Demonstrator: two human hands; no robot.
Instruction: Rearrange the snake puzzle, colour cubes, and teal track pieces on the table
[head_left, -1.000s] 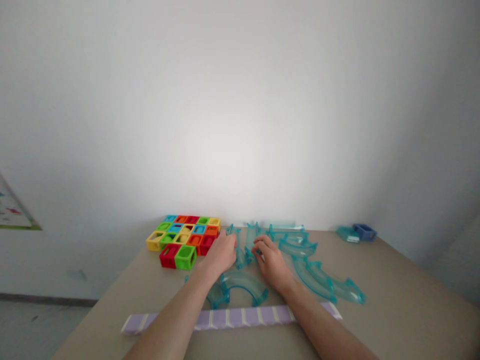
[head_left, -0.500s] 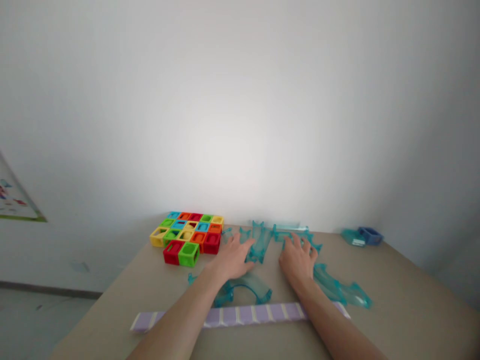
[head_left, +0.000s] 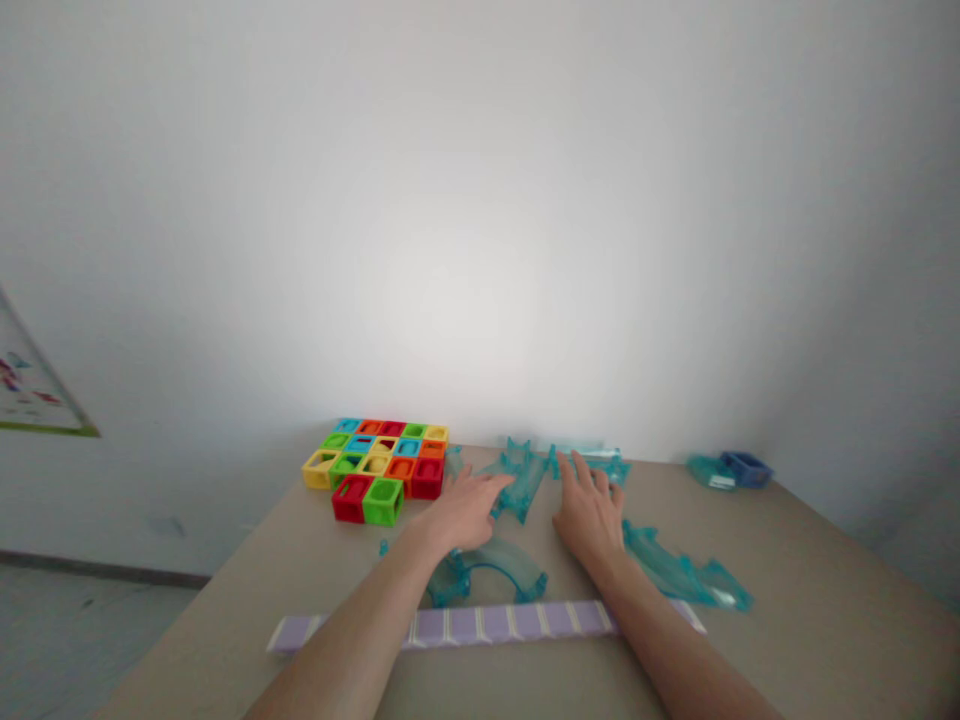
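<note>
"Tracks look easy to upset. Where's the main one?"

"Straight track (head_left: 527,485), towards the back of the worktop (head_left: 810,585), between the left hand (head_left: 465,508) and the right hand (head_left: 590,505). Its pronged far end sits close to the rear track (head_left: 589,451), so a sideways shove could snag one on the other."

"And the grip?"

"The left is loosely spread, forefinger stretched towards the straight track. The right is palm down, fingers parted, reaching to the rear track. I see nothing pinched, though I can't tell which fingertips make contact. With no pinch, slick-looking plastic might skid."

"Nearer the body?"

"Curved tracks (head_left: 510,556) lie just below the left wrist; dropping it could knock them askew. Side tracks (head_left: 660,562) lie just outside the right forearm (head_left: 652,620), and an outward swing might sweep them."

"Beyond those?"

"Both arms cross the strip (head_left: 514,622); pulling back low could drag it. Blocks (head_left: 382,465) stand packed beside the left hand, where a stray knuckle might jar them. The blue box (head_left: 746,468), well apart, seems safest."
</note>
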